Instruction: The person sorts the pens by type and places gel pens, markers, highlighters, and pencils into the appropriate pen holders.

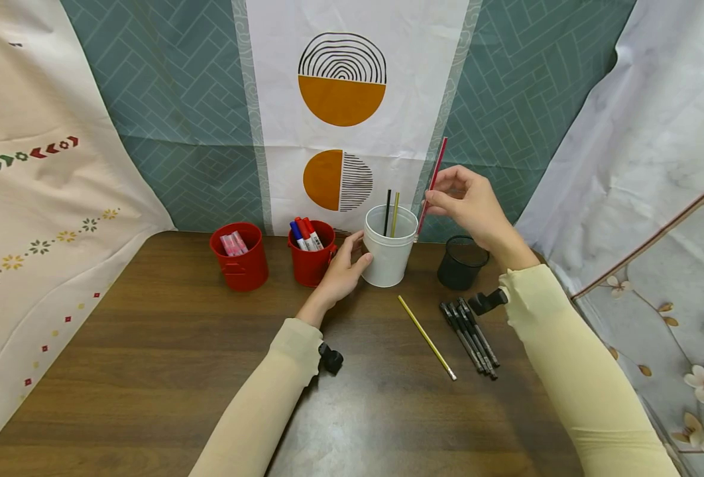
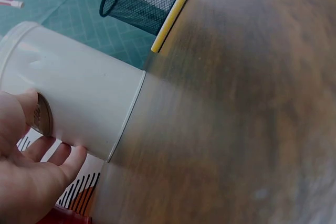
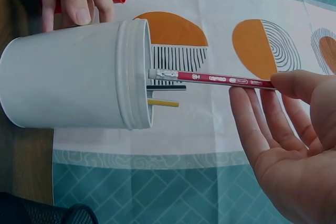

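Note:
A red pencil [image 3: 220, 80] with a white eraser end is pinched between the thumb and fingers of my right hand [image 1: 468, 202]. Its eraser end points down at the rim of a white bucket [image 1: 388, 262]. My left hand [image 1: 343, 271] grips the bucket's left side, thumb in front and fingers around toward the back, as the left wrist view shows. A black pencil [image 1: 387, 212] and a yellow pencil [image 1: 395, 215] stand upright in the bucket. Another yellow pencil [image 1: 426, 336] lies on the table in front.
Left of the bucket stand a red bucket [image 1: 313, 268] of markers and a second red bucket [image 1: 247, 271] with pink-and-white items. To the right is a black mesh cup [image 1: 459, 268], with several black pens [image 1: 471, 338] lying before it. A patterned cloth [image 1: 352, 139] hangs behind.

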`<state>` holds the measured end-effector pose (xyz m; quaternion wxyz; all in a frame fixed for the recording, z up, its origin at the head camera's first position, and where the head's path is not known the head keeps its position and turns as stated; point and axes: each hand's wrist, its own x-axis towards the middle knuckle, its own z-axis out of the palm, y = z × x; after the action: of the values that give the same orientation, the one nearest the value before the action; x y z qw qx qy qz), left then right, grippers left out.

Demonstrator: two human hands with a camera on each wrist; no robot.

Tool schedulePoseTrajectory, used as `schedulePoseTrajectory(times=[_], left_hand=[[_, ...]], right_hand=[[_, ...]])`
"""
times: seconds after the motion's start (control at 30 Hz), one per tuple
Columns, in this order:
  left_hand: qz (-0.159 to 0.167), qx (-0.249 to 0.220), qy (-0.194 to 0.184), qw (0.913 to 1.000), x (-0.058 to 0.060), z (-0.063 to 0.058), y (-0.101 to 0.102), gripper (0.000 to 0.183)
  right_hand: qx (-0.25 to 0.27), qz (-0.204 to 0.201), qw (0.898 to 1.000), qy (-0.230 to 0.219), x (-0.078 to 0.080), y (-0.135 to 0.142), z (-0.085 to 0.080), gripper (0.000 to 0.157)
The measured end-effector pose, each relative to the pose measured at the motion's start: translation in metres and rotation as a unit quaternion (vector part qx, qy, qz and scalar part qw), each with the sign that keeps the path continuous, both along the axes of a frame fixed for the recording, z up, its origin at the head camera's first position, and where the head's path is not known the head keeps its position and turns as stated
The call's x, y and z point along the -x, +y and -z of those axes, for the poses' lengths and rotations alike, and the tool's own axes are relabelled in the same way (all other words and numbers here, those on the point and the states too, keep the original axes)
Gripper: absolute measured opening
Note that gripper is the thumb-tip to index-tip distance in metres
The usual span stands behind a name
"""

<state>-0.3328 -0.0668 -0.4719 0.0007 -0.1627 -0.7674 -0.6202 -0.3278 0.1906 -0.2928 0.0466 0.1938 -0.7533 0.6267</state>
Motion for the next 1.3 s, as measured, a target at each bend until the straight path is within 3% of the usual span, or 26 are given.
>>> schedulePoseTrajectory(times=[0.33,0.57,1.3], left_hand=[[0.0,-0.002,0.009,1.0,-0.001,-0.001,0.0,0.061],[0.003,-0.007,0.007,0.9999,-0.002,-0.002,0.0,0.062],[-0.001,0.001,-0.001,1.0,0.0,-0.001,0.0,0.06]], right_hand=[[0.02,0.004,1.0,0.005,0.018,-0.01,-0.001,0.029],[0.017,-0.002,1.0,-0.002,0.026,-0.021,0.006,0.026],[-0.021,0.004,0.999,-0.028,0.038,-0.04,0.041,0.019]])
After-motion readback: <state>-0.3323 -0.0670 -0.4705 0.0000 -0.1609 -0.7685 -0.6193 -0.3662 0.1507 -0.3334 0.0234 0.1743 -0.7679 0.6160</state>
